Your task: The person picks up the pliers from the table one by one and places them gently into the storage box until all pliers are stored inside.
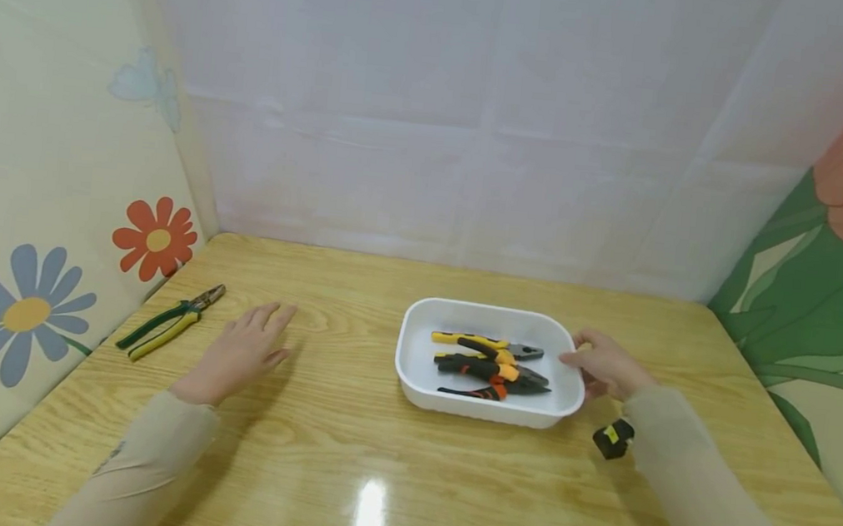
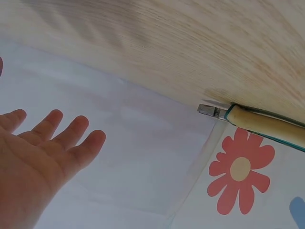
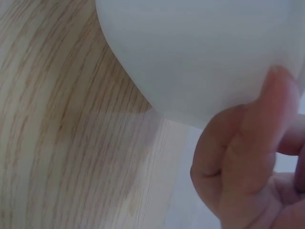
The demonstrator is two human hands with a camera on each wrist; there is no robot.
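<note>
My right hand point(image 1: 604, 364) grips the right end of a white plastic bin point(image 1: 410, 387), thumb over the rim and fingers outside it. In the right wrist view the thumb point(image 3: 279, 100) lies against the bin's white wall point(image 3: 190, 57). Inside the bin lie several pliers point(image 1: 495, 371) with yellow, black, orange and red handles, partly overlapping. My left hand point(image 1: 244, 348) hovers over the table with fingers spread, holding nothing. Left of it lies a pair of combination pliers point(image 1: 174, 321) with green and yellow handles, also seen in the left wrist view as pliers point(image 2: 262, 121).
A small black block point(image 1: 613, 438) with a yellow label shows beside the right sleeve. The wooden table point(image 1: 329, 464) ends at a white cloth backdrop point(image 1: 437, 172). Flower-printed panels point(image 1: 30, 179) stand along the left and right sides.
</note>
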